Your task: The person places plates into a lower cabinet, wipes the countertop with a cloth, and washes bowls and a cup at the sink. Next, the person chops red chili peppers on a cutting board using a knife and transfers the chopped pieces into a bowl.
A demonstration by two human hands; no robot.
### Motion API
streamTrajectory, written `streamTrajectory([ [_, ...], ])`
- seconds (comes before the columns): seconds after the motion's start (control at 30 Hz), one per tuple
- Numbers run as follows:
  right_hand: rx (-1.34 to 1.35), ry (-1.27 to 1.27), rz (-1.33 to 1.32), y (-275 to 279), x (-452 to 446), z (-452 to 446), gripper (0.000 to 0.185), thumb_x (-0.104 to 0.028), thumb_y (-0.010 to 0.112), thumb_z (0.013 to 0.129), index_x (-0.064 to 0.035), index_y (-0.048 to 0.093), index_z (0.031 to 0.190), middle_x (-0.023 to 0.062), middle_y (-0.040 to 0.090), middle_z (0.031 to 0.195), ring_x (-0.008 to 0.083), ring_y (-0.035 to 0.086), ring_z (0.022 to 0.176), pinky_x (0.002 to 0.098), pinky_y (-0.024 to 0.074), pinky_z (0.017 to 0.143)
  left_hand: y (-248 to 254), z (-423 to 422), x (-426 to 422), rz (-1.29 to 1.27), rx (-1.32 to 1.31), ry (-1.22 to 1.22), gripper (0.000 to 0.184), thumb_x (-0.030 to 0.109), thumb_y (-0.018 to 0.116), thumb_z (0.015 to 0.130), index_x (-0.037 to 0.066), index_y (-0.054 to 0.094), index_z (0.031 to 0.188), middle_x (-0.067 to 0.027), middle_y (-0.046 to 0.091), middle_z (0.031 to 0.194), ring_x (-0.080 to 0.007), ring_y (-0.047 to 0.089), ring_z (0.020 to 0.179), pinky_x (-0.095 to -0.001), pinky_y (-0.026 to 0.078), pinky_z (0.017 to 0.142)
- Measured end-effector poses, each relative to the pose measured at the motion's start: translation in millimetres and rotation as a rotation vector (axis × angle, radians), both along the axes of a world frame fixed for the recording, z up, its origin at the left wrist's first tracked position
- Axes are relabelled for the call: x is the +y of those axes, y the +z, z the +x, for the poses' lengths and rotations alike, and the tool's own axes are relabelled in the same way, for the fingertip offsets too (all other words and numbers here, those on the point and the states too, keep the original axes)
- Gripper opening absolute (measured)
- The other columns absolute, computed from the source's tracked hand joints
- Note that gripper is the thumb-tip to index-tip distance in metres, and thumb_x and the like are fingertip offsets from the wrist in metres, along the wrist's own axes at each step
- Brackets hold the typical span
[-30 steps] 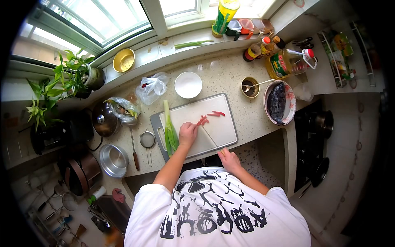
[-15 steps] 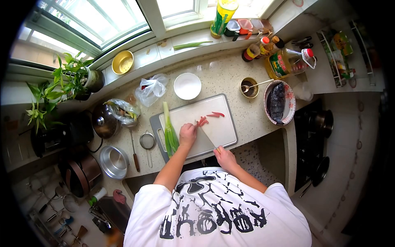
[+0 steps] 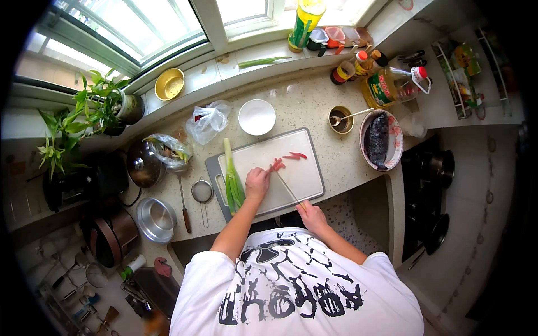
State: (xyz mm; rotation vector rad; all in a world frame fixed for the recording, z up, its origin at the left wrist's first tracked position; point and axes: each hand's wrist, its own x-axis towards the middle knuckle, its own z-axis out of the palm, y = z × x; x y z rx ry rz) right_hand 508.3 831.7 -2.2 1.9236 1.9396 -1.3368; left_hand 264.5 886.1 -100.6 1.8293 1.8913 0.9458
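Note:
A knife is gripped by its handle in my right hand at the front edge of the cutting board. Its blade reaches up and left over the white surface, its tip by some red strips, perhaps pepper. My left hand has its fingers curled, the tips at the near end of those strips. Two longer red strips lie just to the right. Left of my left hand, a green onion stalk rests along the board's left side.
Behind the board stand a white bowl and a plastic bag. To the right are a gold tin with a spoon and a bowl holding a dark fish. A strainer and metal pot sit left.
The knife blade has turned from showing its flat side to a nearly edge-on view. My right hand has shifted slightly right. My left hand stays at the red strips.

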Motion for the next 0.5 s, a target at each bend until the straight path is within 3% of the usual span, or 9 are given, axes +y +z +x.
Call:
streamTrajectory([
  [0.5,0.014,0.005,0.014,5.7,-8.8,2.8,0.045,-0.052,0.051,0.103,-0.0071,0.055,0.1,0.0271,0.068,0.079,0.0508,0.066,0.081,0.06,0.0513,0.071,-2.3,1.2,-0.5,0.023,-0.02,0.041,0.009,0.008,0.078,0.08,0.007,0.075,0.088,-0.009,0.065,0.083,-0.0293,0.063,0.081,-0.0409,0.053,0.074],
])
